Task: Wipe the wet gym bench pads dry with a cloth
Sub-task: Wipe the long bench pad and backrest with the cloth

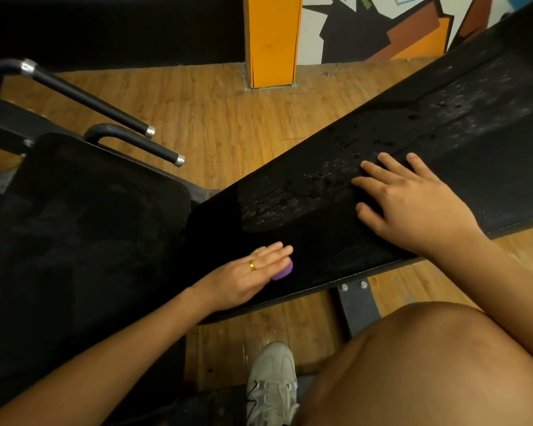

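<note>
Pressed flat, fingers straight, on purple cloth [283, 271]: left grip [253, 273]. Splayed open on wet, grained black pad [314, 229]: right grip [413, 204].

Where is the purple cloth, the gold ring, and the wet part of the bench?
purple cloth [283, 271]: head view, its exposed edge.
gold ring [252, 265]: head view, top of the band.
wet bench pad [290, 195]: head view, its droplet-speckled patch.
</note>
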### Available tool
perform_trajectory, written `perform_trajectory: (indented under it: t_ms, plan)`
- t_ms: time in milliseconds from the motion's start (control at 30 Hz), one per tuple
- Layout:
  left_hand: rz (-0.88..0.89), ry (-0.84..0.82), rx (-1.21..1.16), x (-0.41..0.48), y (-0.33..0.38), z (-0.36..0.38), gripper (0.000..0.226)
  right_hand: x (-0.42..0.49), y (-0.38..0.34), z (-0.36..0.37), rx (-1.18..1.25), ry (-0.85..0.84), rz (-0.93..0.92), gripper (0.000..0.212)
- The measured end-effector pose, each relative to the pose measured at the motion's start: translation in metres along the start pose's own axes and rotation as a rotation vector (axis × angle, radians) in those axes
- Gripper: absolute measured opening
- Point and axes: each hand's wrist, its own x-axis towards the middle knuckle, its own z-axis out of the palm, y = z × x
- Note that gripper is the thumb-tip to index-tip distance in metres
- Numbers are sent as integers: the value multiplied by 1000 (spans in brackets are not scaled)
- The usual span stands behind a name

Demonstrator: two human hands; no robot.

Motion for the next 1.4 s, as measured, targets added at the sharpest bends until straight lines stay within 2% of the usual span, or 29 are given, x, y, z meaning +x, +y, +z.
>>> perform_trajectory:
  t_ms: [67,200,233,300,400,533,600,767,867,934,1034,1100,1200,1400]
  plan:
    - [-101,28,-22,1,-12,-2,62,1,1,0,-2,2,2,58]
    - [-601,187,-194,-7,-43,-12,61,-1,2,0,-3,10,6,58]
    - [-671,206,-239,-8,-46,-14,60,0,3,0,-5,11,4,57]
    - [-680,198,-258,-7,-38,-15,59,1,1,-1,1,14,5,56]
    - [-595,133,-294,-7,-7,-12,58,1,-1,-1,2,10,17,56]
    - [-569,201,-344,3,41,4,55,1,-1,0,12,17,16,56]
    - [-622,273,-368,17,59,10,53,1,-1,-1,14,14,16,56]
    - [-887,472,-431,75,101,15,50,1,-1,-3,12,3,16,57]
    - [-938,535,-545,109,122,9,55,1,-1,-4,-2,-5,17,57]
    - [-955,517,-561,115,122,7,57,2,-1,-4,-4,-18,21,57]
    - [-1004,391,-335,94,111,8,61,1,-1,-5,1,-26,16,57]
    - [-1088,357,-270,70,96,10,62,0,-1,-6,7,-28,14,57]
    - [-1207,422,-336,42,78,12,58,0,-1,-6,10,-24,12,57]
    - [-1190,474,-334,71,86,7,55,1,-2,-4,-4,-18,18,55]
